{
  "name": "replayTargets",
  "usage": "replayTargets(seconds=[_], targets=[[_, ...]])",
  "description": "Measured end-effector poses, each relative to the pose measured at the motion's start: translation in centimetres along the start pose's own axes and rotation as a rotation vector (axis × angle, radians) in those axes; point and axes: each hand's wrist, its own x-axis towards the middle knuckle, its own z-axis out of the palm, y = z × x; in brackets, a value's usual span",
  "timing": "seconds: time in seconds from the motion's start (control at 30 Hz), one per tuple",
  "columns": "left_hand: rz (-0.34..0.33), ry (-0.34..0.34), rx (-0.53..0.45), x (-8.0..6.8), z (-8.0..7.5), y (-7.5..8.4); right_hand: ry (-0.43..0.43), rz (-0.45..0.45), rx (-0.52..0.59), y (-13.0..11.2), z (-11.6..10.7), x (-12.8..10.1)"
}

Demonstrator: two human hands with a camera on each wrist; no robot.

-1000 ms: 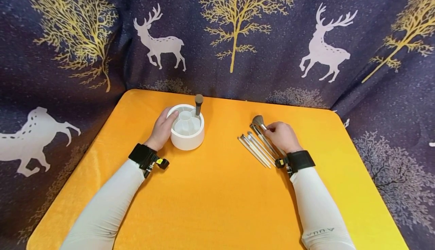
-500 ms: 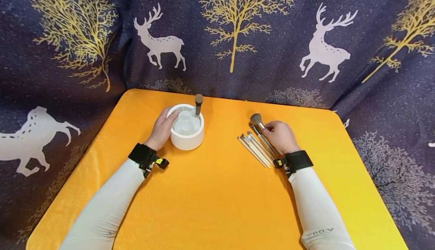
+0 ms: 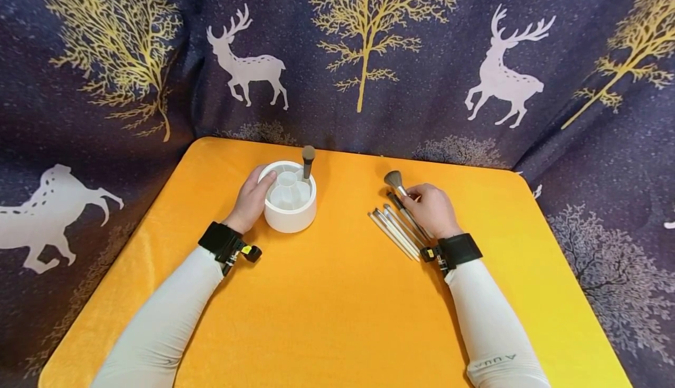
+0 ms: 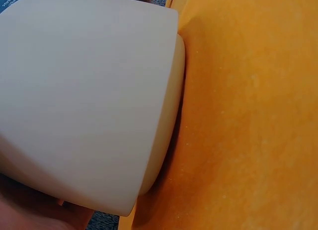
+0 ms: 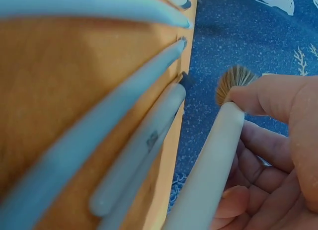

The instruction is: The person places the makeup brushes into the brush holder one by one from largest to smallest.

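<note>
On the orange cloth (image 3: pixel 327 317), whose surface has a soft, faintly mottled nap, a round white holder (image 3: pixel 290 221) stands left of centre, smooth-walled and matte, with a thick rim. Inside, pale thin dividers form rounded, petal-like compartments about a circular well in the middle. Seen from the left wrist, its wall is plain and gently curved, with a narrower rounded base beneath. The left hand (image 3: pixel 249 201) grasps it from the side, thumb hooked over the rim and the palm side against the outer wall. One dark-handled brush (image 3: pixel 308 163) with a dense, domed brown head stands upright in a compartment at the far right of the holder.

Well apart, towards the right of the cloth, the right hand (image 3: pixel 433 211) pinches a makeup brush (image 3: pixel 395 181) between thumb and fingers, its fluffy, flared grey-brown bristles pointing away from the person and its ferrule shiny; the right wrist view shows its pale, smooth, rounded handle. Just beside that hand the loose brushes (image 3: pixel 396 232) lie slantwise, slim, pale, tapering handles nearly parallel, small heads at the far end. Behind hangs dark blue fabric (image 3: pixel 411 89), softly creased, printed with white deer and branching golden trees
</note>
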Motion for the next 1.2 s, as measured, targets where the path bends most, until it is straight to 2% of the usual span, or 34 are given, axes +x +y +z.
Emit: replayTargets(seconds=[0.37,1.2], targets=[[0.000,-0.002,0.007,0.0,0.0,0.2,0.033,-0.030,0.024,-1.4,0.5,0.1],[-0.012,0.001,-0.015,-0.1,0.1,0.1,0.043,-0.116,0.036,-4.7,1.5,1.4]])
